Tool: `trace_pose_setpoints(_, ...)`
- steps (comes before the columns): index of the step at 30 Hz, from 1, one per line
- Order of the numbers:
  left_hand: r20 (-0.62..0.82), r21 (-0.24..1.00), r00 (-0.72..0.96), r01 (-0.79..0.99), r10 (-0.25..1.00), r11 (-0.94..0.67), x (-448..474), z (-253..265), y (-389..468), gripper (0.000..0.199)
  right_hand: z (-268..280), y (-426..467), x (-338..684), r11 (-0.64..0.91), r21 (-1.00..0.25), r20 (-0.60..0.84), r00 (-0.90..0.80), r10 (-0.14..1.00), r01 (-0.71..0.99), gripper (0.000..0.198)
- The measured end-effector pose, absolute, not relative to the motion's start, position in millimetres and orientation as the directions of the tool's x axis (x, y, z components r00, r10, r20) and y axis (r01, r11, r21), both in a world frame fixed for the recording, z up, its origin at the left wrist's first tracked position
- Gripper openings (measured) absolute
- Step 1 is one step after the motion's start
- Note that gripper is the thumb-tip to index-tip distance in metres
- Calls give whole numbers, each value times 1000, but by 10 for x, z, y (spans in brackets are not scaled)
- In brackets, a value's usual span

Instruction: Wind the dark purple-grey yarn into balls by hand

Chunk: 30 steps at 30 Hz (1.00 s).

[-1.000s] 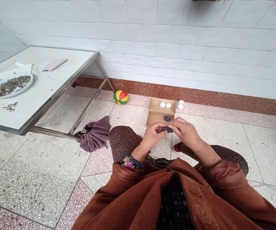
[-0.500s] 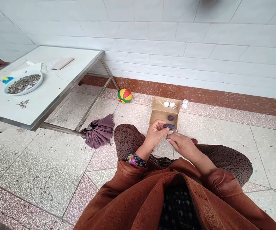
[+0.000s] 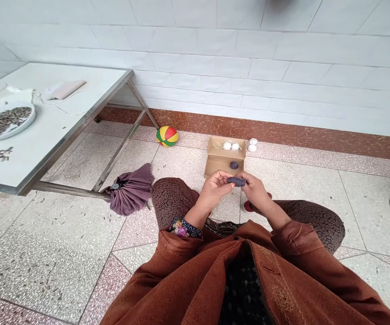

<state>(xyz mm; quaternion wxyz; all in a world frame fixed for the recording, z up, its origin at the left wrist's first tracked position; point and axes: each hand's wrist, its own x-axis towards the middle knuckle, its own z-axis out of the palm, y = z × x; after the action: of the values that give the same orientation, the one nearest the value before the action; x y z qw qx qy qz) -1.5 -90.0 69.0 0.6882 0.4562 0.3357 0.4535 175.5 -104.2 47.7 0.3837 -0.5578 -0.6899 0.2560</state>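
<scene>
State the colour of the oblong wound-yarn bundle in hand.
The oblong wound-yarn bundle is dark greyish purple, best seen in the head view.

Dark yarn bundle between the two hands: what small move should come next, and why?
Perhaps the right hand should pass around the dark yarn bundle while the left hand steadies it. The left hand pinches one end, the right hand is at the other, and the bundle's surface looks wound. The right hand's exact grip is unclear.
</scene>
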Motion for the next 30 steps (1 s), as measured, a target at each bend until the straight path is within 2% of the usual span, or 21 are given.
trace_pose_setpoints(3, -62, 934, 268, -324, 962, 150, -23, 641, -865, 34, 346, -1215, 1649, 308, -741, 219, -218, 951, 597, 27)
trace_pose_setpoints(7, -34, 982, 161, -176, 986, 62, -55, 578, -819, 34, 541, -1358, 1602, 509, -624, 269, -448, 853, 594, 25)
trace_pose_setpoints(9, -15, 996, 173, -87, 985, 30, -71, 566, -811, 31, 724, -1344, 1639, 548, -591, 321, -451, 833, 592, 23)
trace_pose_setpoints(12, -4, 999, 282, -42, 960, 17, -80, 590, -832, 26, 953, -1215, 1732, 550, -594, 393, -385, 835, 587, 22)
trace_pose_setpoints(15, 6, 996, 427, -86, 904, 34, -70, 661, -889, 24, 1006, -1026, 1811, 512, -615, 433, -286, 855, 599, 22)
trace_pose_setpoints(18, -4, 983, 500, -158, 866, 96, -59, 741, -943, 25, 859, -910, 1825, 432, -681, 420, -168, 892, 591, 22)
trace_pose_setpoints(21, -23, 962, 461, -230, 887, 144, -55, 776, -955, 28, 604, -958, 1768, 368, -735, 362, -129, 923, 570, 22)
trace_pose_setpoints(24, -23, 955, 352, -269, 936, 125, -60, 738, -920, 33, 397, -1137, 1673, 326, -731, 312, -132, 941, 600, 21)
trace_pose_setpoints(30, -12, 994, 217, -103, 976, 35, -103, 595, -838, 36, 557, -1439, 1577, 480, -694, 278, -415, 866, 536, 23)
